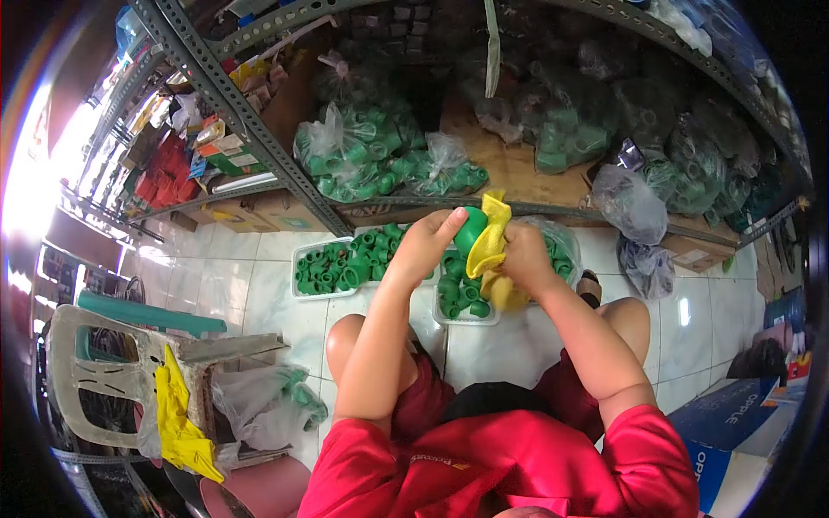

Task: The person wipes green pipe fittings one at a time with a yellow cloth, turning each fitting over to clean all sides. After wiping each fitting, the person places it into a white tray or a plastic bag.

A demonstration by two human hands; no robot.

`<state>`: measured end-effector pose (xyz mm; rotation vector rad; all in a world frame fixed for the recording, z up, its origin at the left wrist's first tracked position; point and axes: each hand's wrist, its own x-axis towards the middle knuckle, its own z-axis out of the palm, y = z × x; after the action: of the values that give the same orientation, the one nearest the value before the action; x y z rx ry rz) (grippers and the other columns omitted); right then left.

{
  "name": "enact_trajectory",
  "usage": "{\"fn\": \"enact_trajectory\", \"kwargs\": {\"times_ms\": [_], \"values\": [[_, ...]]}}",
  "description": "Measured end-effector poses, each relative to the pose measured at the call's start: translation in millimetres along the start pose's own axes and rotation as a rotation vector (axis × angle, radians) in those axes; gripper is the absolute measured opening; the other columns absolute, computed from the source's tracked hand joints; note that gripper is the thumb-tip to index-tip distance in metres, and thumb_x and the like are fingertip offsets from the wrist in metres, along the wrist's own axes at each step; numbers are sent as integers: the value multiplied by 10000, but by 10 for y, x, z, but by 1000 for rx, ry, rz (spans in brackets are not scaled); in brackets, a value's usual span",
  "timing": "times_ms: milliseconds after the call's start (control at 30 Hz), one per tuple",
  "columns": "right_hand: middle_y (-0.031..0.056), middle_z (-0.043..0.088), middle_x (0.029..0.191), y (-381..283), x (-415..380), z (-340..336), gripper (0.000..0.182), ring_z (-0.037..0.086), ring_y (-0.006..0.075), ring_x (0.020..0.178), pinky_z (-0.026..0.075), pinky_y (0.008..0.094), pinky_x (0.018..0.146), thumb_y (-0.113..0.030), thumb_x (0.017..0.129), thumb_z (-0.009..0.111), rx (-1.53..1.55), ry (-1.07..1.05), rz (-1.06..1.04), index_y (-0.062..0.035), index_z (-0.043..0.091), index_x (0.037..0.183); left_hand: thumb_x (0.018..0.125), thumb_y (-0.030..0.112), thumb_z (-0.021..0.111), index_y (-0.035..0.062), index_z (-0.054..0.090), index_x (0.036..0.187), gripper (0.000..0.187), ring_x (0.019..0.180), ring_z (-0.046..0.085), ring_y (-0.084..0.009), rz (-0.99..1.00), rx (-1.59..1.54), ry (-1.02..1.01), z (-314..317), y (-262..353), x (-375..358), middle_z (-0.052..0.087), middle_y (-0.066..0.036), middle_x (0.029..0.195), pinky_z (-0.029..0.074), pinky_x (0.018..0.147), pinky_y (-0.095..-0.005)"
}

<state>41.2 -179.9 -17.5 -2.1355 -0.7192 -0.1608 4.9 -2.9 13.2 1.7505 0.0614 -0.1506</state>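
My left hand (429, 244) is closed around a green plastic pipe fitting (469, 230), thumb on top. A yellow cloth (491, 236) is bunched in my right hand (527, 256) and pressed against the fitting's right side; its lower end is blurred. Below my hands, a white plastic basket (467, 320) holds several green fittings (459, 293). Another white basket (326, 293) of green fittings lies to the left, partly hidden by my left forearm. More fittings in a clear bag (557, 246) are just right of my right hand.
A metal shelf (285, 168) ahead holds bags of green fittings (358, 151) and cardboard boxes. On the left is a worn plastic chair (65, 363) with a yellow cloth (179, 419) on it. A blue and white box (721, 432) stands at right on the tiled floor (682, 324).
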Motion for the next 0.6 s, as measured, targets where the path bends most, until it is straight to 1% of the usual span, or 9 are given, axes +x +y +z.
{"fn": "enact_trajectory", "kwargs": {"times_ms": [67, 167, 233, 267, 367, 433, 500, 533, 600], "values": [[85, 626, 686, 32, 3, 4, 177, 587, 148, 625, 448, 296, 575, -148, 677, 673, -39, -14, 5, -25, 628, 796, 904, 396, 422, -12, 519, 1133, 478, 1017, 497, -153, 29, 18, -9, 16, 29, 1, 559, -90, 1079, 348, 909, -272], [140, 639, 769, 40, 39, 6, 286, 627, 213, 706, 464, 322, 608, -193, 628, 731, 388, -82, 168, -17, 625, 826, 899, 331, 458, 0, 482, 1192, 442, 1068, 463, -149, 211, -38, -39, 50, 82, -2, 537, -83, 1132, 313, 947, -270], [60, 646, 788, -13, 70, -25, 242, 594, 131, 705, 463, 293, 618, -189, 706, 691, 531, -160, 333, -15, 624, 861, 873, 257, 514, 52, 466, 1229, 414, 1078, 455, -176, 356, -144, -71, 95, 118, -2, 506, -107, 1181, 321, 945, -283], [16, 618, 844, -33, 73, 6, 193, 556, 104, 738, 459, 274, 638, -162, 764, 639, 830, -189, 506, -20, 618, 894, 863, 210, 525, 90, 438, 1261, 425, 1193, 364, -180, 308, -157, -170, 49, 116, 8, 454, -92, 1256, 274, 990, -298], [9, 597, 911, 62, 24, 120, 188, 551, 104, 795, 453, 261, 653, -142, 792, 604, 1278, -179, 569, -17, 605, 934, 855, 196, 533, 93, 448, 1253, 420, 1275, 260, -190, 470, 15, -238, 33, 184, -35, 435, -77, 1285, 222, 1025, -316], [46, 606, 931, 109, 67, 64, 230, 569, 130, 836, 454, 282, 671, -126, 769, 612, 1219, -237, 513, -32, 590, 977, 870, 261, 511, 87, 456, 1247, 418, 1312, 180, -204, 471, 24, -286, -41, 158, -31, 425, -53, 1300, 182, 1044, -338], [94, 621, 907, 75, 91, -37, 265, 597, 195, 827, 456, 311, 691, -115, 729, 630, 329, -132, 27, -47, 586, 982, 890, 375, 445, 45, 463, 1230, 475, 1322, 148, -225, 500, -128, -425, -126, 81, 4, 419, -84, 1302, 175, 1048, -364], [145, 612, 882, 43, 90, -54, 293, 599, 282, 818, 457, 344, 698, -129, 686, 644, 415, -120, 92, -54, 584, 963, 903, 445, 370, 40, 504, 1175, 507, 1257, 290, -224, 379, -214, -294, -77, 67, -22, 487, -71, 1225, 253, 1007, -367], [152, 612, 863, -6, 99, -60, 283, 595, 303, 803, 458, 350, 692, -128, 682, 643, 293, -52, 51, -50, 586, 948, 905, 454, 358, 31, 516, 1144, 511, 1177, 361, -204, 219, -242, -130, -11, 117, -66, 523, -64, 1148, 299, 963, -367]]}}
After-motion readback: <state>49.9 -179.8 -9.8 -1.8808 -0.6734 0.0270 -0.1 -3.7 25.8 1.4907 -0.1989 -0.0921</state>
